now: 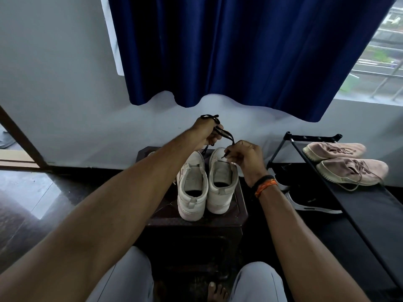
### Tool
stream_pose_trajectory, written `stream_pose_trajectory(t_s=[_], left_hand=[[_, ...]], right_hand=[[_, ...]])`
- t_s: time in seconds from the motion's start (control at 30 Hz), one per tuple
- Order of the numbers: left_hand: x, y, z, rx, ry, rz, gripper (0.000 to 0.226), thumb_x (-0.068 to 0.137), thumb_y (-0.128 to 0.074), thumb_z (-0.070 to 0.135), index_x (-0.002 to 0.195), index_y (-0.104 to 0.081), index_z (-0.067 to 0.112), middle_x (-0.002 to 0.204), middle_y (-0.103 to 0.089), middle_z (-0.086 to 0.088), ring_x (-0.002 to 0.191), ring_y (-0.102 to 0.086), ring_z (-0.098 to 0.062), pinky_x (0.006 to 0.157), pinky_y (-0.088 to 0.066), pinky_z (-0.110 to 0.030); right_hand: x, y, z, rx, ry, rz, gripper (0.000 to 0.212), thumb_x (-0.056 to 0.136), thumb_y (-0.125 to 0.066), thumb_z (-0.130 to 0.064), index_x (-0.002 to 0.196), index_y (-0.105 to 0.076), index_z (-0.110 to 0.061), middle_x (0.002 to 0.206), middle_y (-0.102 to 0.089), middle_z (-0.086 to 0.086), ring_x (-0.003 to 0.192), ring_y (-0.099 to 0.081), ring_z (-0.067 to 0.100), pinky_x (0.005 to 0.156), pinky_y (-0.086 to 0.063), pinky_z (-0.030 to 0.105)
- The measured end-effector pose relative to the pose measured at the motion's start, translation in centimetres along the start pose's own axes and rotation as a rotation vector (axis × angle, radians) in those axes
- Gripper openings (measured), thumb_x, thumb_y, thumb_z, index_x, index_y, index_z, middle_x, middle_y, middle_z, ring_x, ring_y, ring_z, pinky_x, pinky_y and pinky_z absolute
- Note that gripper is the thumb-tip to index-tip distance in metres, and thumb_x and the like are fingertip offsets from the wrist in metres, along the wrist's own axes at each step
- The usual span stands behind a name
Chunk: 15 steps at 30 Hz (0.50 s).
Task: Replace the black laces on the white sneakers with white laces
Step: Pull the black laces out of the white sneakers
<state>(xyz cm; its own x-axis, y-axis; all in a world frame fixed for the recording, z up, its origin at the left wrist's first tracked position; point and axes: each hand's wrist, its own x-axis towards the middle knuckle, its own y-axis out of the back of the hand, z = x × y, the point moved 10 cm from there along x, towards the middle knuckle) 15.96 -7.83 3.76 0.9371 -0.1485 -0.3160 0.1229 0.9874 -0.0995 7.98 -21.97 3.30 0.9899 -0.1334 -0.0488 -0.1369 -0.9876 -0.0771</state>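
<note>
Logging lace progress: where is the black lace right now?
In the head view, centre frame, the black lace is held between the left hand and right hand, above the white sneakers.

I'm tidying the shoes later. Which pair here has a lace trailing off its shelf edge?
The pinkish-beige pair on top of the black rack; its nearer shoe's lace hangs over the edge. The white sneakers show none.
</note>
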Motion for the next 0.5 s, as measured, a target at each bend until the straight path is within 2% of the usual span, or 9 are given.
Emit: stream_pose_trajectory(t_s=[0.13,0.2,0.27,0.37,0.5], left_hand=[[-1.4,-0.8,-1.8,-0.106,0.11,-0.1,0.019,0.1,-0.049,0.024,0.099,-0.056,0.006,0.08,-0.074,-0.017,0.067,-0.061,-0.022,0.056,-0.049,-0.027],[-2.1,-1.1,-3.2,-0.122,0.173,-0.149,0.025,0.094,-0.051,0.026,0.096,-0.06,0.003,0.087,-0.074,-0.019,0.071,-0.064,-0.027,0.066,-0.054,-0.032],[-2.7,-1.5,-4.2,-0.093,0.185,-0.209,0.023,0.091,-0.053,0.024,0.087,-0.063,0.004,0.085,-0.071,-0.014,0.071,-0.067,-0.025,0.068,-0.058,-0.031],[-3.2,-1.9,-4.4,-0.019,0.094,-0.275,0.013,0.093,-0.059,0.012,0.089,-0.069,0.005,0.086,-0.072,-0.01,0.077,-0.069,-0.02,0.073,-0.059,-0.025],[-3.4,-1.2,-3.7,0.126,-0.042,-0.294,0.005,0.091,-0.07,0.001,0.095,-0.073,0.002,0.089,-0.074,-0.012,0.083,-0.072,-0.019,0.087,-0.058,-0.03]], right_hand=[[-0.2,-0.2,0.9,0.092,-0.123,-0.01,0.013,0.093,-0.056,-0.001,0.086,-0.067,0.002,0.073,-0.073,0.016,0.066,-0.071,0.025,0.061,-0.058,0.028],[-0.4,-0.3,1.3,0.09,-0.17,-0.013,0.015,0.096,-0.054,-0.005,0.094,-0.067,0.003,0.079,-0.074,0.021,0.069,-0.072,0.029,0.062,-0.06,0.03],[-0.5,-0.4,1.4,0.055,-0.193,-0.013,0.013,0.098,-0.056,-0.007,0.094,-0.064,0.002,0.078,-0.073,0.021,0.068,-0.071,0.029,0.062,-0.061,0.031],[-0.6,-0.6,1.4,-0.005,-0.187,-0.024,0.012,0.1,-0.058,-0.009,0.094,-0.061,0.0,0.077,-0.073,0.019,0.066,-0.072,0.027,0.062,-0.062,0.03],[-0.5,-0.5,1.4,-0.091,-0.195,-0.019,0.013,0.1,-0.056,-0.009,0.095,-0.063,0.001,0.082,-0.074,0.021,0.068,-0.072,0.027,0.062,-0.061,0.03]])
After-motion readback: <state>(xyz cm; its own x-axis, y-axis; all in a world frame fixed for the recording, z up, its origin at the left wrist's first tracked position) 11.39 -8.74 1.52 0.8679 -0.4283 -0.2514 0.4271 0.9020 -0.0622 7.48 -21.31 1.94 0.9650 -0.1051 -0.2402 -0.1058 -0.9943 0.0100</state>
